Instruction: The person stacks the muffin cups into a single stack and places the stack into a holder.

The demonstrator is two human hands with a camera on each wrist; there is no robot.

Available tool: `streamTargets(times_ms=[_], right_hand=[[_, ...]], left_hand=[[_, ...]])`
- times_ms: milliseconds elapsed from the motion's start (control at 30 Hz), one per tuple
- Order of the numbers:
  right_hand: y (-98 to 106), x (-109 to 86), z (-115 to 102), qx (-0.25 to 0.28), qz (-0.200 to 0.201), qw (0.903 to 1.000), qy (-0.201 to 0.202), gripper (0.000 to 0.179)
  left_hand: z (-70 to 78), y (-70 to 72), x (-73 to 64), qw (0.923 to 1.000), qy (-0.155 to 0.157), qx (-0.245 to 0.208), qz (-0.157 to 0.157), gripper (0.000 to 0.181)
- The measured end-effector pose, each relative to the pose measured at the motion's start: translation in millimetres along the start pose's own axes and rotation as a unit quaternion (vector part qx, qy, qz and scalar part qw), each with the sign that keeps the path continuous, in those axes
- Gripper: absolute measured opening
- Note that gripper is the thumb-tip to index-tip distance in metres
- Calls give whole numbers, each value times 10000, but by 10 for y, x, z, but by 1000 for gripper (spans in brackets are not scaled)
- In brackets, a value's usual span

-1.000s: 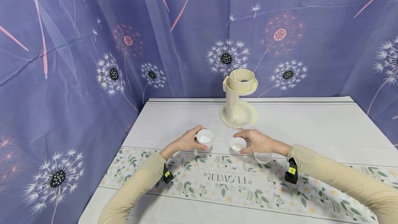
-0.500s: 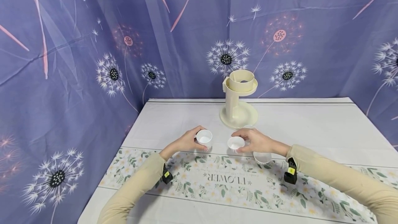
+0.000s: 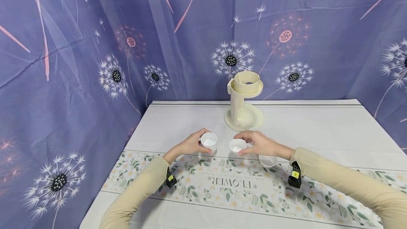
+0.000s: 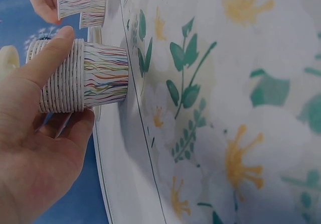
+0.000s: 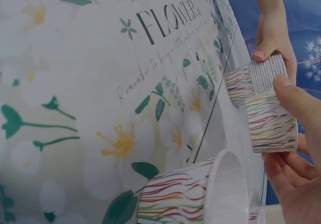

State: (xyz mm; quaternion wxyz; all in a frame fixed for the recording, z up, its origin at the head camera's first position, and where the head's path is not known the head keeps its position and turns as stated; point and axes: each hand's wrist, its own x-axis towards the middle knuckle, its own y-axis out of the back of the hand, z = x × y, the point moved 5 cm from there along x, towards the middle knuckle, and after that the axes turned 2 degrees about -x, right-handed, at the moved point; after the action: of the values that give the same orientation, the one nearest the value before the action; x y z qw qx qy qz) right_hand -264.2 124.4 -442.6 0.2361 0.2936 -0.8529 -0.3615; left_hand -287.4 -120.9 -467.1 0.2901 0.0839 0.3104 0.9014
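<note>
My left hand grips a nested stack of paper cups, thumb on one side and fingers on the other. The stack stands upright, its rims bunched at the top and wavy coloured lines on the lowest cup. To its right, my right hand pinches a single paper cup with the same pattern, mouth up, a small gap from the stack in the head view. Another paper cup stands just below the right hand, mouth up. Behind that hand, a further cup shows only its rim; one more is mostly hidden.
A cream stand with a round base and a ring-shaped top holder is at the back of the table, beyond the cups. A floral runner printed "FLOWER" crosses the white tablecloth. Purple dandelion curtains hang behind and at left.
My right hand has moved left with its paper cup, narrowing the gap to the stack. The left hand and the stack have stayed in place.
</note>
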Motion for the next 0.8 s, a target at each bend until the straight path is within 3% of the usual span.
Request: streamTargets(times_ms=[167, 800], right_hand=[[-6, 19, -17, -118, 133, 9998, 126, 57], [-36, 76, -51, -236, -76, 9996, 121, 59]], left_hand=[[2, 4, 1, 10000, -30, 9, -11, 67], [8, -6, 2, 10000, -30, -13, -2, 66]])
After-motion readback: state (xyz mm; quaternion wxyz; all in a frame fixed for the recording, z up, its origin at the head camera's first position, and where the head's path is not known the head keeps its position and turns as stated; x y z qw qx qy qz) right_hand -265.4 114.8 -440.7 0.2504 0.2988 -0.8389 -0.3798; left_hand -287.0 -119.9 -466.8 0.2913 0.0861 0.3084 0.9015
